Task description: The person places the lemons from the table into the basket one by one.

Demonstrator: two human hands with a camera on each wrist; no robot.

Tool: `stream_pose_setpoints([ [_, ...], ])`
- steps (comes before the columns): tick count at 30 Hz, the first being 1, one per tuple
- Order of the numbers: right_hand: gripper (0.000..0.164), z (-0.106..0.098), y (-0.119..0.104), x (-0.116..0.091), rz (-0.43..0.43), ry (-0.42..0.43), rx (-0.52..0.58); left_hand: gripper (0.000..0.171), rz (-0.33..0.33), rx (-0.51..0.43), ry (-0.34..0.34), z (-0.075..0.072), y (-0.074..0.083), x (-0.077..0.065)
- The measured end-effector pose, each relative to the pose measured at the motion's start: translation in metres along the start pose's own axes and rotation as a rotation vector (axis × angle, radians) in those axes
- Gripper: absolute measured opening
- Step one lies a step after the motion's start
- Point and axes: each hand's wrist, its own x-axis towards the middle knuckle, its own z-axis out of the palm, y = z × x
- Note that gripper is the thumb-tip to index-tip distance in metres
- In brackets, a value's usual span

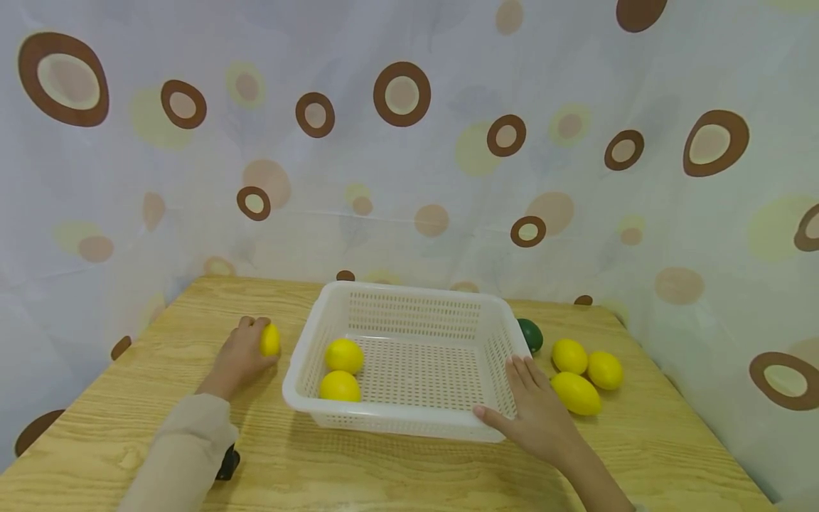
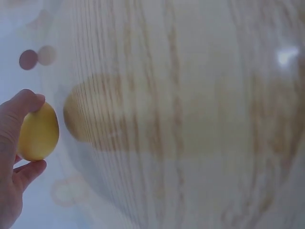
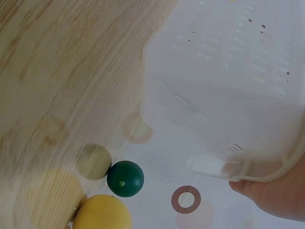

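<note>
Hands are apart, one on each side of the basket. Left hand (image 1: 242, 350), left of center in the head view, has thumb and fingers clamped on a yellow lemon (image 1: 270, 340); left wrist view confirms the pinch, lemon near the left edge of the frame. Can't tell whether that lemon touches the table. Right hand (image 1: 537, 414), lower right of center, rests on the right end of the white plastic basket (image 1: 384, 410), fingers extended over the side rim, thumb on the near rim. Basket sits mid-frame, upright, perforated walls and floor. Inside, at its left end: rear lemon (image 1: 344, 356) and front lemon (image 1: 340, 386), one behind the other. Right of the basket, beside the right hand: a cluster of three lemons (image 1: 576, 393), the nearest one elongated. Dark green fruit (image 1: 530, 335) is just behind that end, partly hidden by the basket; shows round at lower center-left in the right wrist view. Wood-grain table (image 1: 352, 476) spans the bottom; pale curtain (image 1: 435, 35) with brown rings fills the top. Beige sleeve (image 1: 185, 448) at lower left, small black object (image 1: 227, 464) at its cuff.
</note>
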Motion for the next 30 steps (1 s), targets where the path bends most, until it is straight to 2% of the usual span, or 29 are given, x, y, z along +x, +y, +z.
stream_pose_setpoints([
  [9, 0.098, 0.0, 0.0, 0.001, -0.001, 0.007, -0.012, 0.061, 0.021, -0.008, 0.015, -0.001, 0.001, 0.001],
  [23, 0.096, 0.0, 0.001, 0.001, -0.013, 0.02, -0.012, 0.061, 0.039, -0.024, 0.032, -0.012, 0.007, 0.002],
  [30, 0.097, 0.0, 0.001, 0.001, -0.012, 0.012, -0.001, 0.063, 0.071, -0.017, 0.049, -0.015, 0.007, 0.006],
])
